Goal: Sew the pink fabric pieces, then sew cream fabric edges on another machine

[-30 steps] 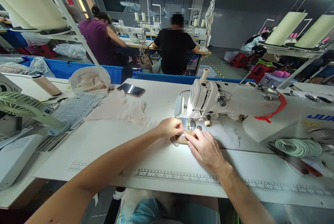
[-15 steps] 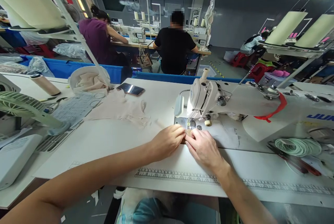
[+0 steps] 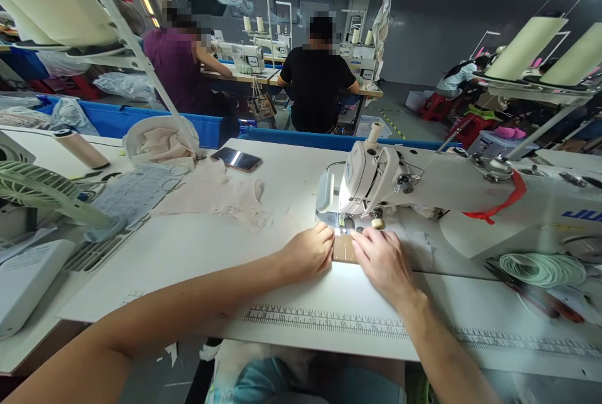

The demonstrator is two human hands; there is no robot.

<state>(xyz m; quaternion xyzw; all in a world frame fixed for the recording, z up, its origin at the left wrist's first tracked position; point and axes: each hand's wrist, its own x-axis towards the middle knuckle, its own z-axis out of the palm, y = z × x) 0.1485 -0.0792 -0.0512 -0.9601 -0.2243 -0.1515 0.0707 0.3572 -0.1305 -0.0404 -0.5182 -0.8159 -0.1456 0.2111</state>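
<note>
While both hands flank it, probably to steady it from two sides, brown flat piece (image 3: 345,250) lies just off the presser foot (image 3: 343,223) of the sewing machine (image 3: 369,181), at its 6 o'clock. Left hand (image 3: 308,253), at the piece's 9 o'clock: fingers curled, tips bunched at its edge. Right hand (image 3: 384,261), at 3 to 4 o'clock: fingers together, half bent, tips at the opposite edge. Cannot tell whether either pinches anything. Beige fabric (image 3: 235,197) at left hand's 10 o'clock, likely kept within reach.

Premises present as a sewing workshop, evidenced by a white sewing machine (image 3: 423,172), thread cones (image 3: 527,49) and co-workers (image 3: 318,87) at further machines (image 3: 248,56).
</note>
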